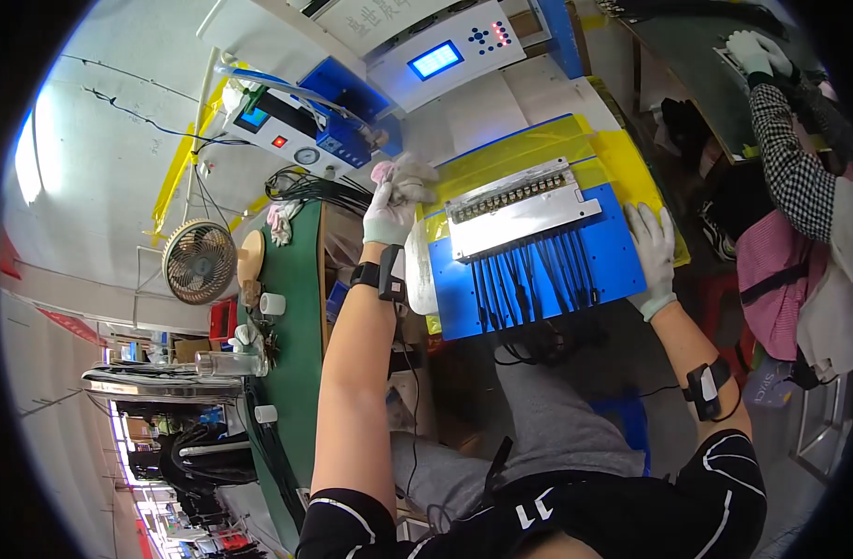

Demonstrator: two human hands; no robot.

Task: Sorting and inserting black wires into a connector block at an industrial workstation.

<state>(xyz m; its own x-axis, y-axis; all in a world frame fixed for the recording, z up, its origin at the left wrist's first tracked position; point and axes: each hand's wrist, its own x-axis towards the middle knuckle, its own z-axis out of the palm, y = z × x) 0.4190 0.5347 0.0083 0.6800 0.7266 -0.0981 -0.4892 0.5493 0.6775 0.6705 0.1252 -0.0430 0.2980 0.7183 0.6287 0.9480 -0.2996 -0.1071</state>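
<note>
My left hand [389, 219], in a white glove, is closed on a crumpled white-and-pink cloth [413, 179] beside the machine. Fingers stretched out, my gloved right hand [654, 250] rests at the right edge of a blue plate [452, 310]. On that plate sits a silver metal fixture [529, 222]. A row of small metal connectors [515, 200] lines its far side. From its near side, several black cables [519, 279] run side by side toward me and hang over the plate's front edge. Yellow film [501, 154] covers the surface behind the fixture.
Behind stand a white machine with a lit screen [436, 61] and a smaller unit with a gauge [305, 155]. To the left are a fan [200, 262] and a green table [291, 363] with tape rolls and a bundle of black cables [328, 189]. Another person's gloved hands [760, 53] work at far right.
</note>
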